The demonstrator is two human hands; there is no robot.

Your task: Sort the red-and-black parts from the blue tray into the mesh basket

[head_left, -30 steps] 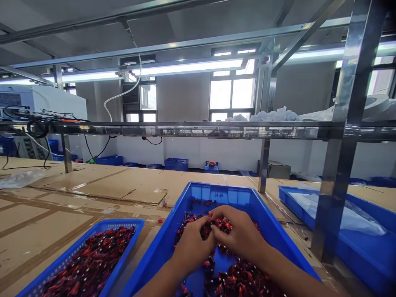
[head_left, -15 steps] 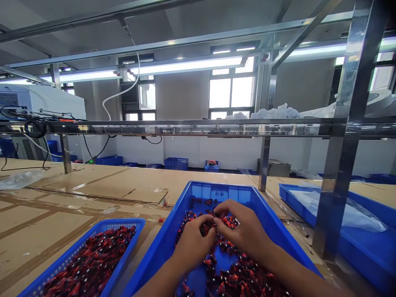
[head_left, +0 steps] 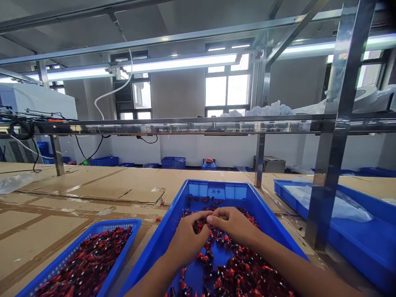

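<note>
A deep blue tray (head_left: 280, 235) in front of me holds many dark red, glossy petal-like pieces (head_left: 247, 270), thickest at its near right. Over its middle, my left hand (head_left: 188, 237) is curled, thumb and fingers rounded toward the right. My right hand (head_left: 230, 222) meets it at the fingertips, its thumb and forefinger pinched together. Whatever is between the fingertips of either hand is too small or hidden to make out. At the left stands a blue perforated basket (head_left: 136, 231), filled with similar dark red pieces (head_left: 93, 255).
Brown cardboard (head_left: 123, 185) covers the table. A metal post (head_left: 329, 165) rises at the right, before another blue tray (head_left: 355, 235) with a clear plastic bag (head_left: 334, 204). A metal shelf (head_left: 185, 126) crosses above the table. Blue crates (head_left: 173, 162) stand along the far wall.
My right hand has lowered and its fingers have closed in, meeting my left fingertips. Both hands have shifted slightly left in view, and the whole scene has moved left a little too.
</note>
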